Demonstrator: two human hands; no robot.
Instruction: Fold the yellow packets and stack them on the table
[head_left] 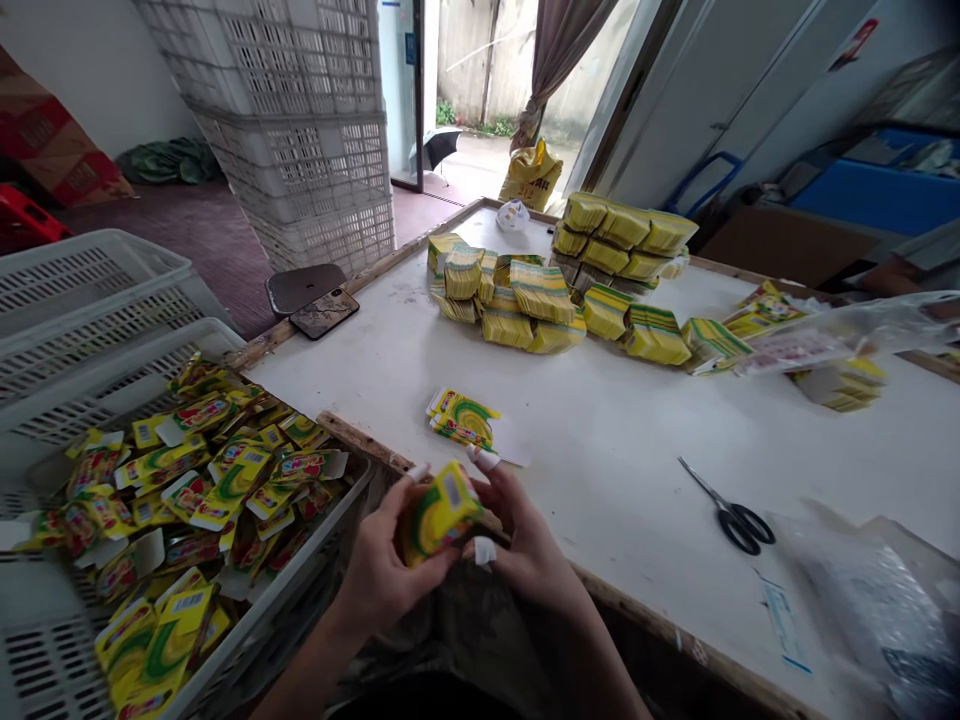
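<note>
A pale barcode panel is the only printing that can be made out on the small box (435, 520); its figures are too small to read. The yellow face with the green swirl is turned up toward the wearer. The barcode end points away over the table (600, 430), and the long axis slants from there back toward the wearer's left. The box is at the table's near edge, toward its left end. The left hand (386, 555) grips it, fingers and thumb wrapped about its left side. The right hand (529, 540), with white wrapping on its fingertips, curls at the other side; I cannot tell how firmly it holds.

Flat cartons (463, 418) lie just beyond the hands, their red lettering too blurred to read. More cartons (232, 480) fill a white crate (296, 570) by the table's left corner. The yellow sack (531, 178) beyond the far corner bears what looks like "312".

The white tabletop has a worn wooden rim. Bundled stacks (540, 300) stand toward its far edge, a phone (325, 313) lies at the left edge, and scissors (727, 508) toward the near right. Tall stacked crates (315, 130) stand beside an open doorway with a tied curtain (559, 50).
</note>
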